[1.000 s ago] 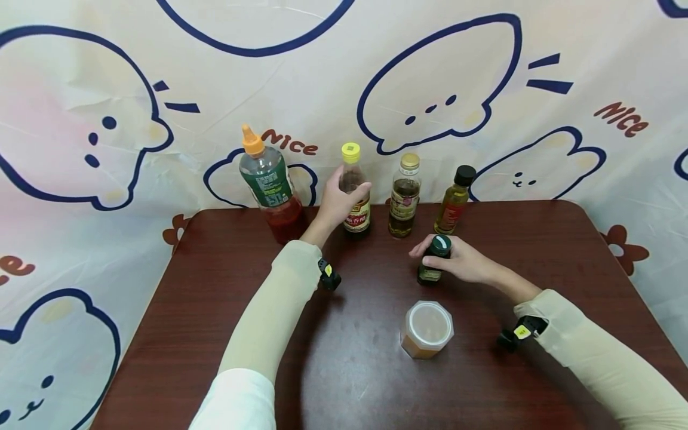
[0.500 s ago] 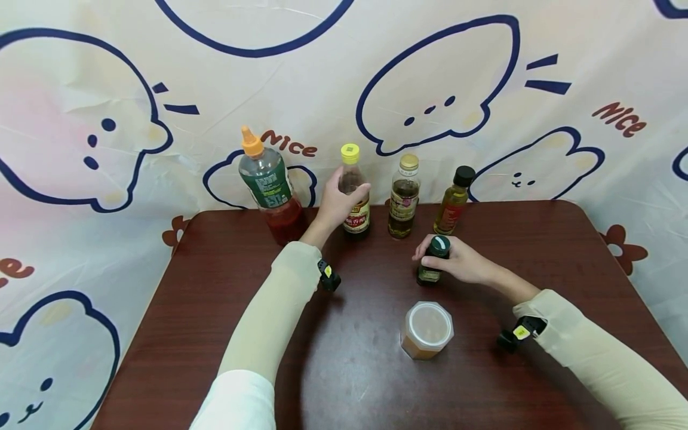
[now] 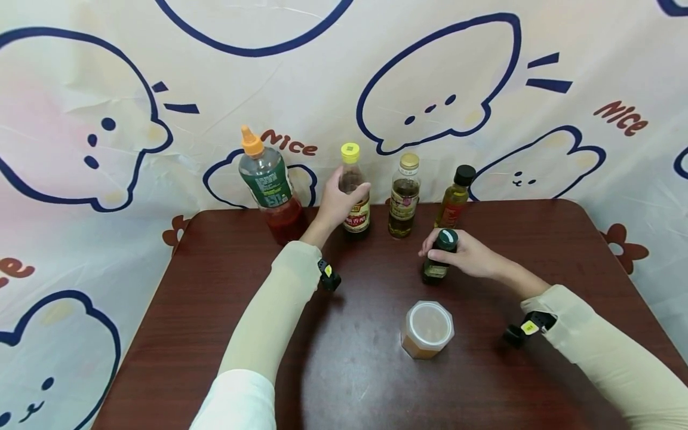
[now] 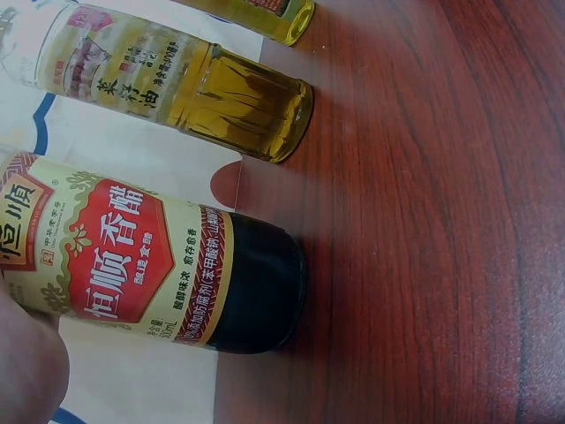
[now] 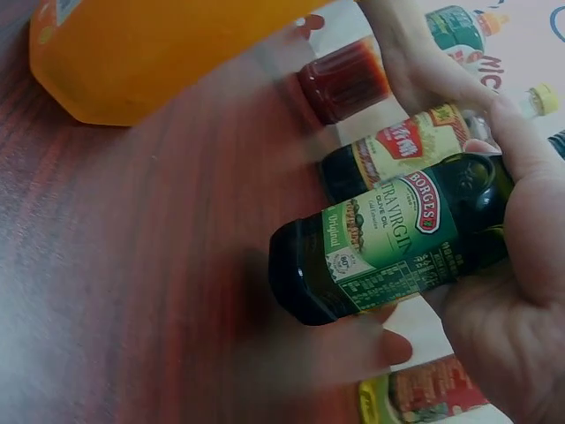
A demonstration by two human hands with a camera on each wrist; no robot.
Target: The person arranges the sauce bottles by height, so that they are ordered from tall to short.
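My left hand (image 3: 338, 203) grips the upper part of a vinegar bottle (image 3: 357, 219) with a yellow cap, which stands upright near the table's back edge. The left wrist view shows its red and cream label (image 4: 128, 256), with part of my thumb at the lower left. A dark green olive oil bottle (image 5: 380, 238) is in my right hand (image 3: 473, 255), thumb and fingers wrapped around its upper part. It is slightly tilted; whether its base touches the table is hard to tell. Right behind it stands a small black-capped oil bottle (image 3: 453, 203), partly hidden by the hand.
Between the vinegar and the small bottle stands a gold-capped rapeseed oil bottle (image 3: 403, 206). A squeeze bottle (image 3: 271, 185) of red sauce with an orange nozzle is at the back left. Nearer the front sits a white-lidded jar (image 3: 428, 328) with orange contents. A patterned cloth (image 3: 301, 89) hangs behind.
My right hand has shifted a little to the right and back, carrying the olive oil bottle along and tilting it slightly. The left hand and vinegar bottle have stayed put.
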